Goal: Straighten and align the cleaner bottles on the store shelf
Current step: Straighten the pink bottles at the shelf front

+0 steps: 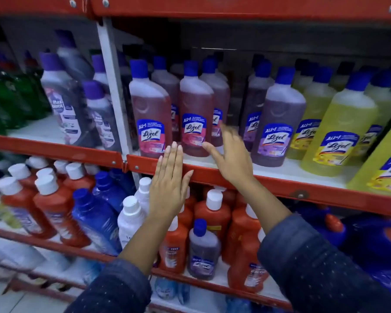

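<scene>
- Right hand [229,158] spread open, empty, thumb just beside upright pink bottle [195,111], nearer than the other.
- Left hand [171,179] flat, empty, below it.

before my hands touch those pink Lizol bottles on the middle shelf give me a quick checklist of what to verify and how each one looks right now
1. Both hands free: ok. The left hand is flat and open, the right hand open with fingers spread; neither holds anything.
2. Front pink bottles upright: ok. The left pink bottle and the middle pink bottle both stand.
3. Labels facing out: ok on both.
4. Front edges level: not ok. The left one stands closer to the red shelf lip than the middle one.
5. Row behind straight: cannot tell; those bottles are mostly hidden.
6. Purple bottle beside them: ok, upright with its label facing out.
</scene>
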The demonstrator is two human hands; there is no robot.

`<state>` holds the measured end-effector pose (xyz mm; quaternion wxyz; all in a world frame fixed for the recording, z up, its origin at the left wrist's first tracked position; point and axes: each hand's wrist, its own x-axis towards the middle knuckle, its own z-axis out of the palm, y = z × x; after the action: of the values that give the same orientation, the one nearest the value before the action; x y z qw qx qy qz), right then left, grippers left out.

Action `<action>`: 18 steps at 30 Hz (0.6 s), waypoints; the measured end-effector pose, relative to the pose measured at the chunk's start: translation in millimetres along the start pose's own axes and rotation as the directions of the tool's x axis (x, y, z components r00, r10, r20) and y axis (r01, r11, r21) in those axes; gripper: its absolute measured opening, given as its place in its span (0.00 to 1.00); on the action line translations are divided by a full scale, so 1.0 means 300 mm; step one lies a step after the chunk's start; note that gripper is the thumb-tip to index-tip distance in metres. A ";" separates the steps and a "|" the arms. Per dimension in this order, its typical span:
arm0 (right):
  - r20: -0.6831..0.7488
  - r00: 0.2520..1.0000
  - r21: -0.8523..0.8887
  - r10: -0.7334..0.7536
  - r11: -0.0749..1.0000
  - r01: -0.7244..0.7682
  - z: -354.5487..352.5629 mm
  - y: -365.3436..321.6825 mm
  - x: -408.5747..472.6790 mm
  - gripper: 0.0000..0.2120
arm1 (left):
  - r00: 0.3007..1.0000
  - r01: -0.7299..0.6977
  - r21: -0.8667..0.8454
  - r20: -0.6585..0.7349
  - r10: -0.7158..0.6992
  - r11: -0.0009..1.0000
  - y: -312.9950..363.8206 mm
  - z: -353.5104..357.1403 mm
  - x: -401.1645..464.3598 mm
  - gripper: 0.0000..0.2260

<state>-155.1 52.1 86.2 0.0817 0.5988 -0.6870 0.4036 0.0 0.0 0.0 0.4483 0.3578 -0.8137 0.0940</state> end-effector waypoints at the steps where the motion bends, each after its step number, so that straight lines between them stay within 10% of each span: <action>1: 0.002 0.999 0.090 0.043 0.995 -0.043 0.013 0.003 0.025 0.31 | 1.000 0.015 -0.002 0.011 -0.015 1.000 -0.007 -0.002 -0.001 0.26; 9: 0.206 0.945 0.577 0.253 0.749 -0.326 0.034 -0.018 0.142 0.21 | 0.995 -0.067 0.065 0.081 0.061 0.996 -0.067 0.004 -0.006 0.27; 18: 0.304 0.924 0.625 0.231 0.684 -0.376 0.042 0.017 0.166 0.22 | 0.996 -0.053 0.030 0.077 0.050 0.998 -0.074 0.016 0.003 0.26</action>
<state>-168.3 5.9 105.2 -0.2782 0.5018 -0.5886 0.5695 11.2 -18.9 -5.7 0.4084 0.3473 -0.8376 0.1049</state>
